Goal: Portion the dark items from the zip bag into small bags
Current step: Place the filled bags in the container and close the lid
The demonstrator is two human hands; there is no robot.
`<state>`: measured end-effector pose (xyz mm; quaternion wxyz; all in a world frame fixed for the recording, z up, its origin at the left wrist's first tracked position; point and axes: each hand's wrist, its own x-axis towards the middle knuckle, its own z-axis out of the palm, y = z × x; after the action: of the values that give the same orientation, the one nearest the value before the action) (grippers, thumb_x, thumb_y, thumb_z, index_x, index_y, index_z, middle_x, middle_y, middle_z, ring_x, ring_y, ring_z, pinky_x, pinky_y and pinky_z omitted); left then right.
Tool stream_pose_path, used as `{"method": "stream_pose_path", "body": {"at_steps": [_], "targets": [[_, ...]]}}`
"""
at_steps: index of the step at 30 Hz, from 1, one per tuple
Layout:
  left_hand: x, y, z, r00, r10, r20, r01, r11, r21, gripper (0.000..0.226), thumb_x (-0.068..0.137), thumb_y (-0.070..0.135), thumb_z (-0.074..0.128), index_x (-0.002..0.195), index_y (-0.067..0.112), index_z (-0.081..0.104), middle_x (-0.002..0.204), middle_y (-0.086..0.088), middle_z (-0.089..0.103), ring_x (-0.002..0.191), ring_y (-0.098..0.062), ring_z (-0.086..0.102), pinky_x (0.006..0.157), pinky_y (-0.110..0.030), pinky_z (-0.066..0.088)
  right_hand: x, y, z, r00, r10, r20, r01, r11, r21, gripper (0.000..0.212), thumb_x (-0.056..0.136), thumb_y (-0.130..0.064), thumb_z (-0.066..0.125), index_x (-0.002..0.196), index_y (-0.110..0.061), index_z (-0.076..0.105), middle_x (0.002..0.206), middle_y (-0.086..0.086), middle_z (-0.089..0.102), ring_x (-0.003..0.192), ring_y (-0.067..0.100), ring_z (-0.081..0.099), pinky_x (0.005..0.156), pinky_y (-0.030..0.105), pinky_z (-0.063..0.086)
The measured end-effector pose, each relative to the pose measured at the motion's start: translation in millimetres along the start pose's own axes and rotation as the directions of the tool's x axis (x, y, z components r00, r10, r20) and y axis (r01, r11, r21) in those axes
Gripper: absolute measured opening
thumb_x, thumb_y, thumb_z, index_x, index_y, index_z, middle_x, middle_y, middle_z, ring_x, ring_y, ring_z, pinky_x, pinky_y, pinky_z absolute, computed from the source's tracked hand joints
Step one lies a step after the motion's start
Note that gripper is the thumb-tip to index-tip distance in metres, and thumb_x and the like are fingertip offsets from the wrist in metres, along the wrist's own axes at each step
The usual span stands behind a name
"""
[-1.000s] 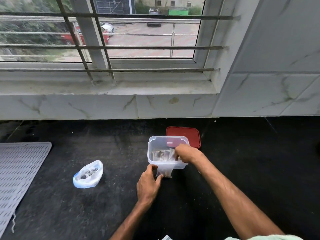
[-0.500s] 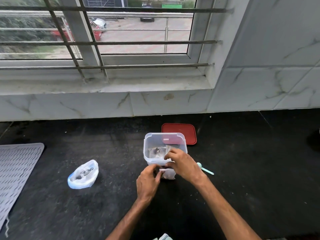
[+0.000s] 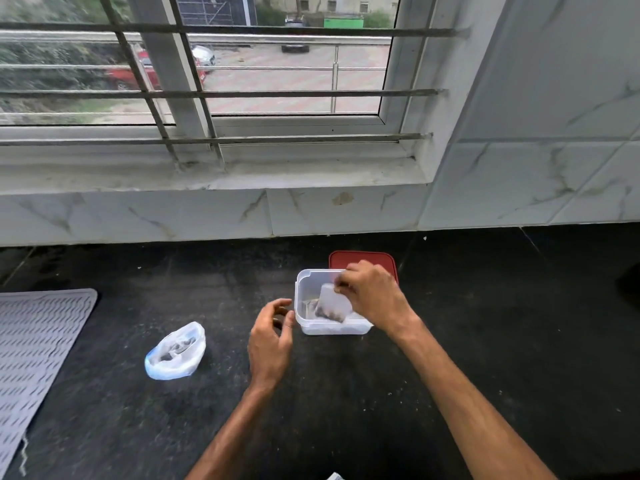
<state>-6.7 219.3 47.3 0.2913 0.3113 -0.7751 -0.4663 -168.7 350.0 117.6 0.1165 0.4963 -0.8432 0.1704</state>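
My right hand (image 3: 372, 294) pinches the top of a small clear bag (image 3: 331, 304) with dark items at its bottom, holding it inside a clear plastic tub (image 3: 332, 328) on the black counter. More small filled bags lie in the tub behind it. My left hand (image 3: 270, 336) hovers just left of the tub with loosely curled fingers and holds nothing. The zip bag (image 3: 176, 352), open-mouthed with dark items inside, lies on the counter further left.
A red lid (image 3: 360, 260) lies flat behind the tub, partly covered by my right hand. A grey ribbed mat (image 3: 34, 341) covers the counter's left end. The tiled wall and window sill (image 3: 207, 174) run along the back.
My right hand lifted the small bag from in front of the tub and moved it into the tub. My left hand let go of the bag and drew back to the left.
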Motion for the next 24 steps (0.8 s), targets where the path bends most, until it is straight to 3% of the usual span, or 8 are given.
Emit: {"method": "stream_pose_path", "body": {"at_steps": [3,6,10,13,15,17,20,24], "targets": [[13,-5,-4,1.000,0.014,0.028,-0.017,0.996,0.091,0.023,0.091,0.018,0.064,0.114,0.026,0.063,0.102,0.012,0.066,0.083,0.000,0.062,0.071,-0.026,0.057,24,-2,11,1.000,-0.016,-0.011,0.015,0.994,-0.105,0.008,0.078,-0.018,0.078,0.077,-0.022,0.071,0.074,-0.006,0.065,0.065,0.016,0.058,0.057,0.028,0.046],[22,-5,1,0.998,0.026,0.058,-0.035,0.985,0.172,0.025,0.092,0.021,0.063,0.117,0.025,0.062,0.107,0.013,0.065,0.087,0.002,0.062,0.072,-0.024,0.056,28,-7,39,0.975,-0.015,0.223,0.065,0.973,-0.222,0.013,0.085,-0.010,0.067,0.090,-0.021,0.073,0.087,-0.002,0.068,0.078,0.021,0.064,0.059,0.028,0.043],[30,-8,15,0.994,0.027,0.105,-0.050,0.973,0.224,0.031,0.091,0.022,0.062,0.121,0.029,0.058,0.116,0.014,0.062,0.098,-0.004,0.062,0.079,-0.036,0.058,11,7,81,0.845,0.043,0.533,-0.055,0.998,0.007,0.030,0.086,-0.010,0.064,0.112,-0.024,0.072,0.108,-0.002,0.072,0.099,0.021,0.067,0.081,0.031,0.054],[31,-8,20,0.983,0.075,0.166,-0.122,0.947,0.298,0.041,0.093,0.023,0.061,0.133,0.028,0.055,0.137,0.012,0.054,0.121,-0.008,0.053,0.094,-0.035,0.054,7,27,75,0.961,0.158,0.227,-0.203,0.961,0.189,0.021,0.088,-0.011,0.062,0.101,-0.023,0.074,0.099,-0.005,0.074,0.092,0.017,0.067,0.078,0.030,0.053],[33,-8,29,0.967,0.074,0.245,-0.165,0.910,0.379,0.049,0.095,0.028,0.059,0.142,0.028,0.047,0.151,0.012,0.040,0.135,-0.007,0.042,0.101,-0.032,0.048,9,54,69,0.955,0.295,0.015,-0.288,0.918,0.273,0.025,0.086,-0.004,0.062,0.103,-0.017,0.073,0.101,-0.001,0.074,0.094,0.019,0.066,0.082,0.033,0.053],[33,-11,37,0.936,0.036,0.350,-0.200,0.872,0.447,0.051,0.098,0.032,0.053,0.147,0.026,0.041,0.160,0.011,0.025,0.143,-0.008,0.030,0.108,-0.032,0.043,10,88,69,0.917,0.399,0.000,-0.383,0.880,0.281,0.037,0.082,0.001,0.060,0.115,-0.014,0.069,0.115,0.003,0.070,0.107,0.020,0.064,0.093,0.033,0.052],[31,-12,44,0.908,-0.039,0.418,-0.192,0.846,0.497,0.038,0.102,0.033,0.042,0.138,0.025,0.054,0.163,0.014,0.014,0.147,-0.006,0.022,0.110,-0.031,0.039,9,133,85,0.865,0.430,0.258,-0.474,0.870,0.139,0.047,0.090,-0.002,0.055,0.136,-0.013,0.055,0.147,0.005,0.048,0.136,0.019,0.043,0.113,0.034,0.036],[27,-11,41,0.893,-0.094,0.440,-0.187,0.812,0.553,0.036,0.103,0.038,0.039,0.123,0.023,0.065,0.161,0.018,0.018,0.146,-0.005,0.024,0.110,-0.034,0.039,-1,154,106,0.713,0.330,0.618,-0.326,0.937,-0.124,0.068,0.095,-0.038,0.055,0.153,-0.020,0.025,0.163,-0.003,0.010,0.150,0.017,0.011,0.118,0.048,0.020]]}}
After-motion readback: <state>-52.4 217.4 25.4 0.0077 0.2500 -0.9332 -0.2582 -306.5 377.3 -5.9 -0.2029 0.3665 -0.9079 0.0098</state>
